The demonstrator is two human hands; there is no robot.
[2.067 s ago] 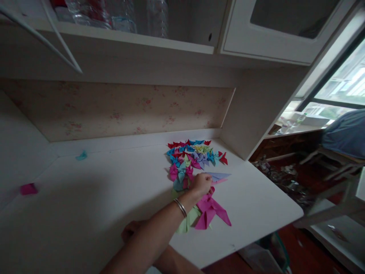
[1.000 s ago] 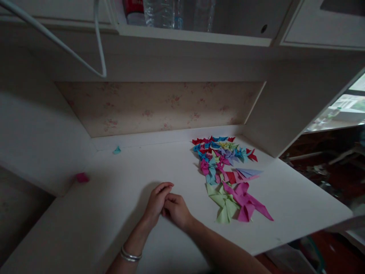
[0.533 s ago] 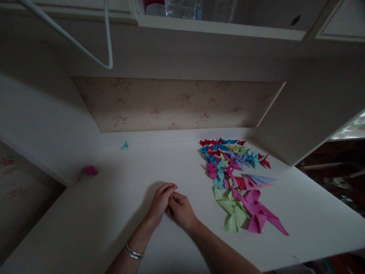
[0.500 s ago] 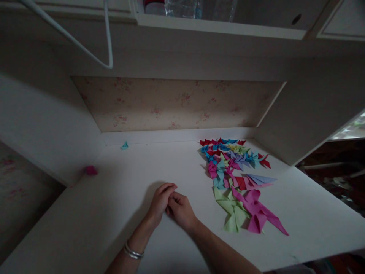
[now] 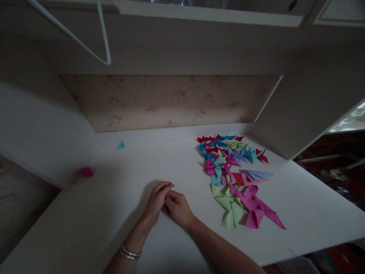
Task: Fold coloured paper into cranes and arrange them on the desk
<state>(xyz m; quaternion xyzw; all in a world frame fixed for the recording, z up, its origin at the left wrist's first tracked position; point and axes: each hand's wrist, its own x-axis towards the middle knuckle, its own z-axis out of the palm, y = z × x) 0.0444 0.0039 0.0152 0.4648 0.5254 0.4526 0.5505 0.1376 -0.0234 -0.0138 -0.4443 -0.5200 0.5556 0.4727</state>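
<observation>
My left hand [image 5: 156,198], with silver bangles on its wrist, is closed, its fingers bent over towards my right hand. Pressed against it, my right hand [image 5: 178,207] has its fingers curled in. Both rest low over the middle of the white desk [image 5: 182,163]. Whatever may lie between the fingers is hidden. To the right of my hands are a large light green paper origami [image 5: 231,209] and a magenta paper origami [image 5: 255,207]. Behind these sits a crowd of small folded paper figures [image 5: 218,165] in red, blue, teal, pink and purple.
A blue-and-pink folded paper piece [image 5: 258,175] points right. At the back left lies a small teal paper piece [image 5: 121,145], with a magenta paper piece [image 5: 87,172] by the left panel. A white bent rod [image 5: 107,49] hangs at upper left; a shelf [image 5: 211,15] runs overhead.
The view has tilted down and shifted slightly, so everything sits a little higher and further left. My hands keep the same closed pose together; the paper figures stay where they were.
</observation>
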